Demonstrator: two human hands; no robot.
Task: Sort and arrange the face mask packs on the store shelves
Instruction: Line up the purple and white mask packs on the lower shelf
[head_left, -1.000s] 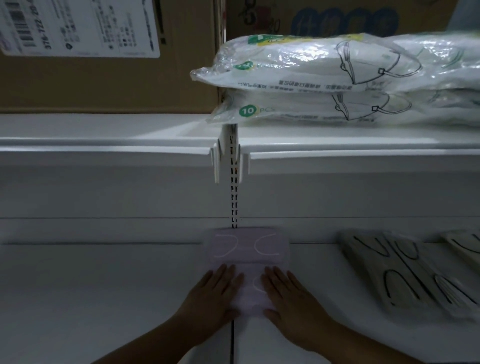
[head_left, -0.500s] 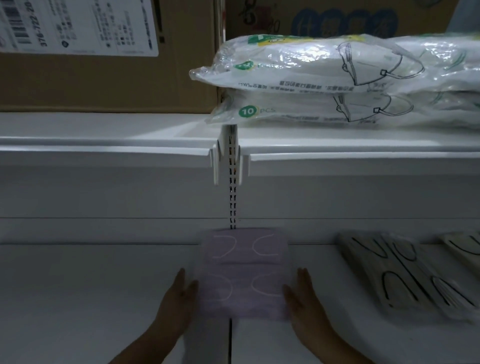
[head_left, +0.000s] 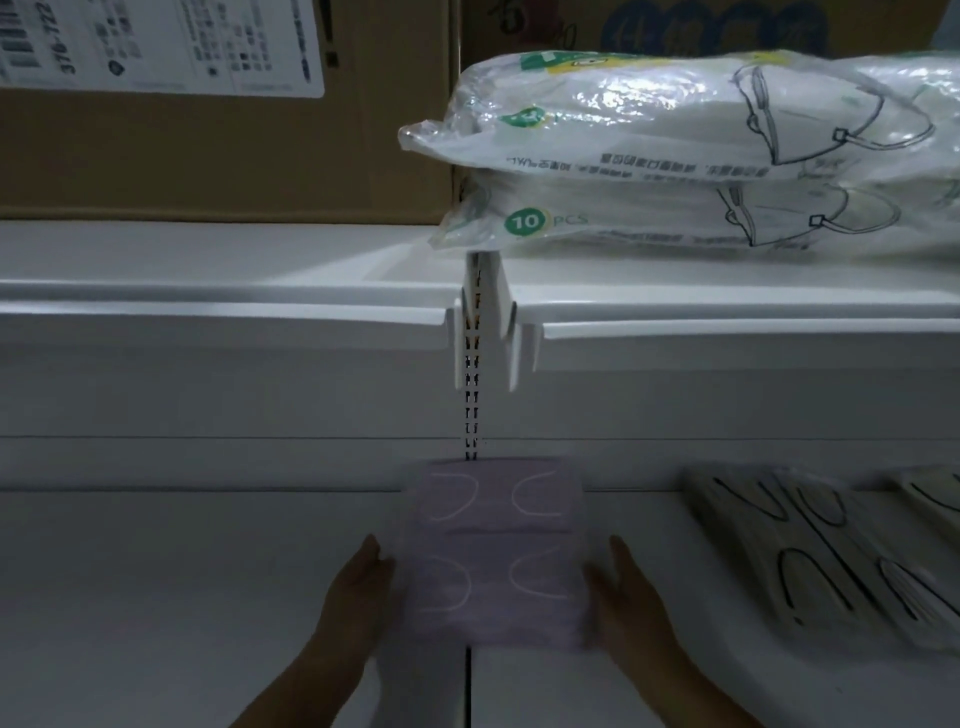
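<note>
Two pale purple face mask packs (head_left: 493, 551) lie end to end on the white lower shelf (head_left: 182, 597), over the seam between two shelf boards. My left hand (head_left: 358, 597) lies flat against the left edge of the near pack, fingers straight. Against its right edge my right hand (head_left: 631, 603) lies the same way. Neither hand grips the packs.
Dark packs with black ear loops (head_left: 810, 551) lie spread out on the lower shelf at right. On the upper shelf (head_left: 260, 296) sit two stacked clear bags of white masks (head_left: 701, 156) and a cardboard box (head_left: 208, 130). A slotted upright (head_left: 471, 384) runs behind the purple packs.
A second ago both palms pressed down on top of the near purple pack. They have since slid off to its left and right sides, and that pack now shows fully.
</note>
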